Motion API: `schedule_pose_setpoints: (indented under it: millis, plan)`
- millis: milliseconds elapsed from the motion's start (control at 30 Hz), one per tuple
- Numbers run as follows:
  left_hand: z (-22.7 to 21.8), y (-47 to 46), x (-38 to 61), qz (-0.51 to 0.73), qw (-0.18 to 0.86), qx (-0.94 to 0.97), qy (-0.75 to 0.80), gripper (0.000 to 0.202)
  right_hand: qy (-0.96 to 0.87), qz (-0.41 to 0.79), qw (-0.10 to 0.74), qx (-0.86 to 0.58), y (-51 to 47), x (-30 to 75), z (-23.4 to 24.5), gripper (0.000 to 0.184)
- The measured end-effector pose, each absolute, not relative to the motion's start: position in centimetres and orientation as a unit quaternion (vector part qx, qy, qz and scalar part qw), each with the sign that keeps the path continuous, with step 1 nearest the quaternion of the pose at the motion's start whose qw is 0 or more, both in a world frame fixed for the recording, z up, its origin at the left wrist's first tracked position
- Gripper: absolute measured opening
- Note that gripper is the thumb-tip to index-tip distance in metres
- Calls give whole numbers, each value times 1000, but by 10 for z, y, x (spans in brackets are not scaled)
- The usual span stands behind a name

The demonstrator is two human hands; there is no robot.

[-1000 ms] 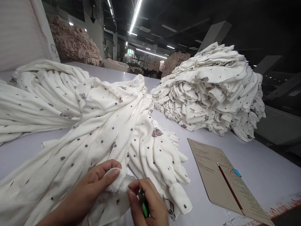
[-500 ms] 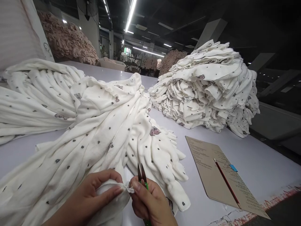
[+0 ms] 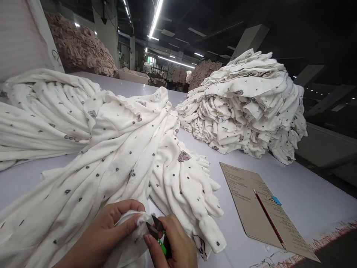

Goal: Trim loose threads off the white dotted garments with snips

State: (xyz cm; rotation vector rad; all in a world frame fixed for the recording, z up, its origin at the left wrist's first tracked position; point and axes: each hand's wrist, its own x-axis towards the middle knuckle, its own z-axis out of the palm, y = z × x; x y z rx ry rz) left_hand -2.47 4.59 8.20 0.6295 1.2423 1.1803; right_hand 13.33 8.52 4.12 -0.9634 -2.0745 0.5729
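Observation:
My left hand (image 3: 117,227) pinches the edge of a white printed garment (image 3: 122,163) between thumb and fingers, low in the middle of the view. In my right hand (image 3: 175,242) is a pair of thread snips (image 3: 154,227) with dark blades and a green part. Their blades stand apart and point left, right at the pinched fabric edge; whether they touch it I cannot tell. The garment spreads across the table in long folds, with small dark marks and mauve figures on it. A small label (image 3: 157,97) shows near its top edge.
A tall stack of similar white printed cloth (image 3: 245,108) stands at the back right. A brown written card (image 3: 237,201) lies on the right, a red pencil (image 3: 269,219) and a blue clip (image 3: 276,200) on it. Pink cloth piles (image 3: 78,44) rise behind the table.
The snips have swung from pointing up and away to pointing left at the fabric edge, and their blades are spread. My right hand has turned with them. My left hand keeps its pinch.

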Motion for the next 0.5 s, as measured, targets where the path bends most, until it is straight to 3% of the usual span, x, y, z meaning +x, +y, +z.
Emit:
schedule_pose_setpoints:
  millis: [300,500]
  plan:
    - [85,43,-23,502,552,308,590,34,-834,186,381,-353,84,133,44,34]
    - [73,38,-20,497,576,291,579,44,-800,293,384,-356,86,135,38,36]
